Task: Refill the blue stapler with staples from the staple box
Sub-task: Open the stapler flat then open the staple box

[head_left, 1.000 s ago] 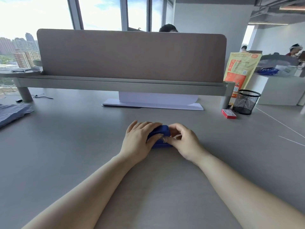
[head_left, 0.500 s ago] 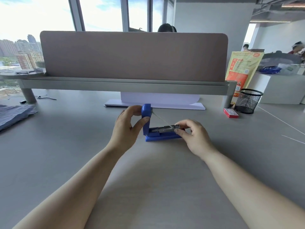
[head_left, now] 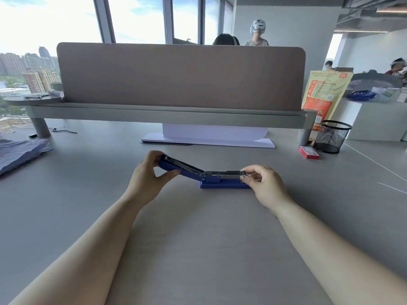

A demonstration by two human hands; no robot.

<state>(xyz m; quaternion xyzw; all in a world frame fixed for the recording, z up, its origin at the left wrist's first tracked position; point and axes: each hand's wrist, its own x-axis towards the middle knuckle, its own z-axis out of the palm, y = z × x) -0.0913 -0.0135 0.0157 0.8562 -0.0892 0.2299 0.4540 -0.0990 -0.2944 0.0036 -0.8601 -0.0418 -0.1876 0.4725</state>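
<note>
The blue stapler [head_left: 222, 184] sits on the grey desk in front of me, folded wide open. Its blue top cover [head_left: 176, 167] is swung back to the left and tilted up. My left hand [head_left: 147, 175] pinches the far end of that cover. The metal staple channel [head_left: 222, 173] lies flat over the blue base, exposed. My right hand [head_left: 262, 183] grips the front end of the channel and base. The red staple box [head_left: 308, 152] lies far right on the desk, beside the mesh cup, away from both hands.
A black mesh pen cup [head_left: 332, 136] stands at the far right with an orange bag [head_left: 323, 100] behind it. A brown divider panel [head_left: 180, 75] and grey shelf cross the back. A white stand [head_left: 209, 137] sits under the shelf. Blue cloth [head_left: 19, 153] lies at left.
The stapler went from closed under both hands to cover upright, and now the cover is swung fully back to the left. My left hand followed the cover; my right hand stayed at the front.
</note>
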